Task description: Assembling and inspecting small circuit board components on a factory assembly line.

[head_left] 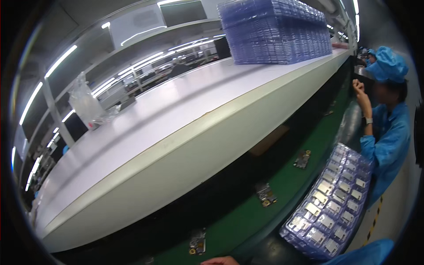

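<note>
At the lower edge only the top of a hand (pixel 221 261) shows, apparently my right hand, since a blue sleeve (pixel 366 254) enters at the lower right. Its fingers are cut off by the frame, so what they hold cannot be made out. My left hand is out of sight. Closest to the hand, a small circuit board (pixel 197 241) with a gold ring lies on the green conveyor belt (pixel 229 229). Farther up the belt lie a second circuit board (pixel 266 195) and a third board (pixel 302 159).
Right of the belt stands a clear blister tray (pixel 329 207) with rows of pale rectangular parts. Past it is a person in blue (pixel 388 141), one hand raised. A long white shelf (pixel 176 110) borders the belt, bearing stacked bluish plastic trays (pixel 274 35) and a plastic bag (pixel 86 104).
</note>
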Demonstrator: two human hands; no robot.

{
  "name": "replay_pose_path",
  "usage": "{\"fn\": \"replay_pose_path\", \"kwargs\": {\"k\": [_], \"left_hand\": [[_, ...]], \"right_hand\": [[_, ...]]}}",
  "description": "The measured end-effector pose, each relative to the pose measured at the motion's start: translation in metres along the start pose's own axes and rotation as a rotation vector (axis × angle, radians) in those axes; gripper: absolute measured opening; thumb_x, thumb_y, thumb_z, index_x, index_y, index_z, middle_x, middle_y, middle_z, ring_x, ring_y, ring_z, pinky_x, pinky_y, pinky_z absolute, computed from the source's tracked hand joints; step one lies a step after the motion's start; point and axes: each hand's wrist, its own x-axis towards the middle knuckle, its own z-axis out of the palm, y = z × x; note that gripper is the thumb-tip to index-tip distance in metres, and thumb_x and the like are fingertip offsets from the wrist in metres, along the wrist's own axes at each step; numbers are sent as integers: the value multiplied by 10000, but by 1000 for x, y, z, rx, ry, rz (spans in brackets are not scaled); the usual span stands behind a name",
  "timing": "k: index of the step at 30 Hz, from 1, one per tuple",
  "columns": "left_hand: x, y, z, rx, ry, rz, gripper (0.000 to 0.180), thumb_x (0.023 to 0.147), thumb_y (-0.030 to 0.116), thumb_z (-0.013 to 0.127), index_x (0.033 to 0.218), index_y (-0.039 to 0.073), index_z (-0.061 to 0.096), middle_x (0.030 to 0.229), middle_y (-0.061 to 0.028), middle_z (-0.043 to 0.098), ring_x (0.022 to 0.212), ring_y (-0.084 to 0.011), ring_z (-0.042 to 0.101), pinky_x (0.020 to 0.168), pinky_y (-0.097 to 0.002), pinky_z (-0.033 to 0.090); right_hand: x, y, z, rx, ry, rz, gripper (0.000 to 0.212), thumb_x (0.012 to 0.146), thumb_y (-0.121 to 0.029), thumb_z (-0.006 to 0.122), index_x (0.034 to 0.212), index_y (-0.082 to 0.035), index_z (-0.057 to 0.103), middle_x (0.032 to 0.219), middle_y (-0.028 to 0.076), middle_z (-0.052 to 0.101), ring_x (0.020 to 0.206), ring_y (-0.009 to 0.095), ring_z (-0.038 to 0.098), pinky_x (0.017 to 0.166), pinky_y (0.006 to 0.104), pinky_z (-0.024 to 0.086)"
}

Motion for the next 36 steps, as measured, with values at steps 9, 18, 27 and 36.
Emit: {"fn": "replay_pose_path", "kwargs": {"k": [9, 18, 27, 36], "left_hand": [[72, 0, -36, 337, 281, 201, 617, 998, 356, 549, 1420, -69, 402, 1416, -292, 443, 1308, -443, 399, 1108, -508, 314], [112, 18, -28, 774, 176, -102, 691, 753, 371, 807, 1311, 51, 554, 1381, -196, 527, 1290, -426, 449, 1133, -492, 290], [108, 54, -63, -592, -29, -139, 541, 943, -13, 550, 1434, 69, 340, 1281, -104, 555, 1128, -195, 583, 891, -332, 556], [75, 139, -87, -476, -187, -11, 427, 968, 37, 416, 1391, 49, 362, 1195, -104, 590, 931, -160, 635, 680, -250, 562]], "right_hand": [[30, -4, 12, 215, 296, -235, 178, 949, -117, 661, 1061, 16, 700, 838, 13, 684, 672, 60, 565, 600, 197, 452], [36, -6, 15, 267, 335, -249, 203, 950, -90, 662, 1107, 33, 694, 971, 28, 696, 811, 95, 611, 703, 225, 498], [25, -71, 1, -676, 166, -877, 217, 807, -67, 785, 1023, -68, 776, 1061, 44, 741, 962, 184, 626, 856, 295, 499], [4, -117, 8, -1040, 104, -1071, 271, 703, -176, 835, 966, -224, 797, 1081, -99, 720, 1009, 184, 517, 920, 345, 465]]}}
